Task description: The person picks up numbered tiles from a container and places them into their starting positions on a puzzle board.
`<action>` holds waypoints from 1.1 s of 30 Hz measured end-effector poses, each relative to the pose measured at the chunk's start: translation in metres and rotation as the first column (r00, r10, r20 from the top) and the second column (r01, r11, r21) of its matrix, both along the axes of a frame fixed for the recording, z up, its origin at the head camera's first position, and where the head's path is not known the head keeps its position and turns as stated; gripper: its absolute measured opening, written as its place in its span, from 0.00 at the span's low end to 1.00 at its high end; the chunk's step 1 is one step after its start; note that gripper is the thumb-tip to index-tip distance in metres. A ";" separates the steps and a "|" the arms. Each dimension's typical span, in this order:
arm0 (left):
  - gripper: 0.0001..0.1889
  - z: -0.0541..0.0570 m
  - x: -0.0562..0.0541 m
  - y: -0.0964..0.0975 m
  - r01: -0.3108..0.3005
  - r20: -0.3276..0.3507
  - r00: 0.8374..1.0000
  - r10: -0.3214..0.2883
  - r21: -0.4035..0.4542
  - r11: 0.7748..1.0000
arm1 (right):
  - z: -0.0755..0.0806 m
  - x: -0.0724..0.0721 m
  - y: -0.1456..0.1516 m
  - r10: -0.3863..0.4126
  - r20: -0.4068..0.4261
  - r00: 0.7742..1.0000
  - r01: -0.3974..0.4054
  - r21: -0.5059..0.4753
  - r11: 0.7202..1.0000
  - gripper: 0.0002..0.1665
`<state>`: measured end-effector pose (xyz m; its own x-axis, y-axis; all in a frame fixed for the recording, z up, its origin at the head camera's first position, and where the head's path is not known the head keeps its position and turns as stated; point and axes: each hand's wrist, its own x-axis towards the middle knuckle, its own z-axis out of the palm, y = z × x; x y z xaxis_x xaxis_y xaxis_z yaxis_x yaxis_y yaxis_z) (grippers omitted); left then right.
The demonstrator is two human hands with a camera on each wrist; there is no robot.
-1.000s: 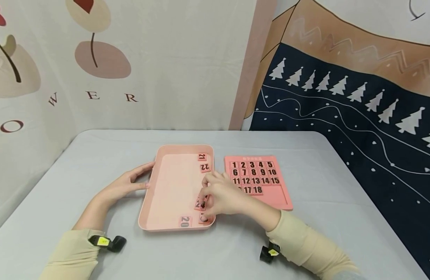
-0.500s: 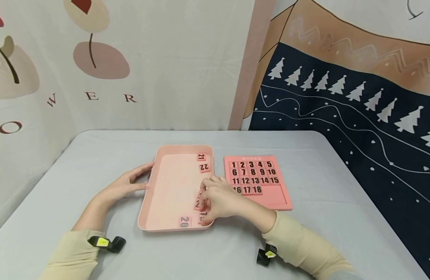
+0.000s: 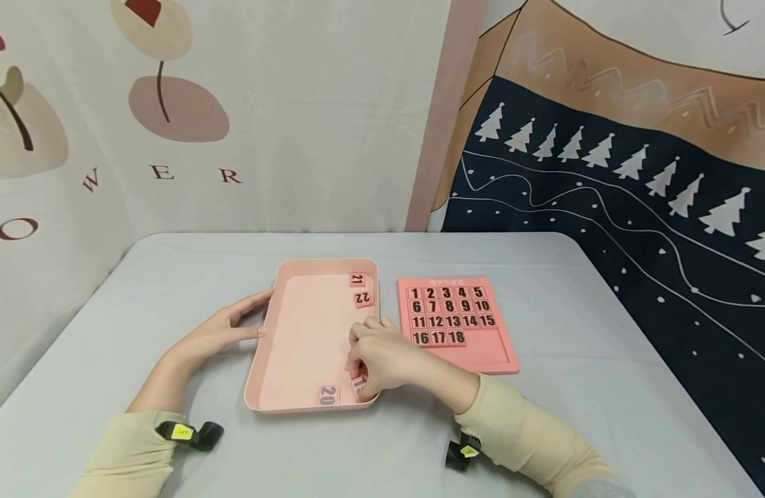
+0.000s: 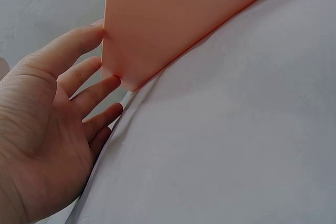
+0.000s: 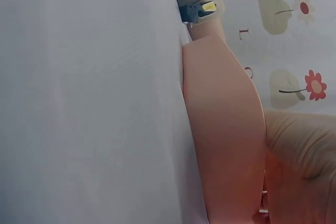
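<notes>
A pink tray [image 3: 295, 332] lies on the table with number tiles along its right side. My left hand [image 3: 223, 328] touches the tray's left side with fingers spread; in the left wrist view, the fingertips and thumb of my left hand [image 4: 58, 114] meet the outer wall. Inside the tray's near right corner, my right hand [image 3: 382, 353] pinches a tilted number tile [image 3: 358, 386] between thumb and fingers. Its digits are partly covered, starting with 1. Tile 20 [image 3: 328, 395] lies just left of it. Tiles 21 [image 3: 357, 279] and 22 [image 3: 362, 299] lie toward the far end.
Right of the tray, a pink number board [image 3: 482, 356] holds tiles 1 to 18 in rows, with bare slots at its lower right. A light grey cloth [image 3: 245, 456] covers the table. Printed curtains [image 3: 326, 138] hang behind it.
My right hand has shifted slightly left and closed more on the near-corner tile, which has tilted. The tile above it is now mostly hidden by my fingers. My left hand stays put.
</notes>
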<state>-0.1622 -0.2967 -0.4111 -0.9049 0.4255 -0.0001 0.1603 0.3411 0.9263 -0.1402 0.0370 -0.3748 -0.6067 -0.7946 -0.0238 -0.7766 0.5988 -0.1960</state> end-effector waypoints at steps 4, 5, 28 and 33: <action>0.36 0.000 0.000 0.000 -0.002 -0.002 1.000 0.002 -0.001 1.000 | -0.001 0.000 0.001 0.011 0.011 1.000 -0.011 -0.027 1.000 0.16; 0.37 0.000 0.000 0.000 -0.004 -0.001 1.000 0.004 -0.002 1.000 | -0.001 0.000 0.001 0.015 0.013 1.000 -0.014 -0.040 0.999 0.16; 0.36 -0.001 -0.001 -0.002 -0.014 -0.001 1.000 0.014 -0.019 1.000 | 0.023 -0.024 0.047 0.123 -0.080 0.989 -0.143 -0.347 0.927 0.07; 0.37 0.001 -0.001 -0.001 -0.001 0.004 1.000 0.001 -0.015 1.000 | 0.020 -0.025 0.042 0.149 -0.070 0.986 -0.164 -0.306 0.938 0.08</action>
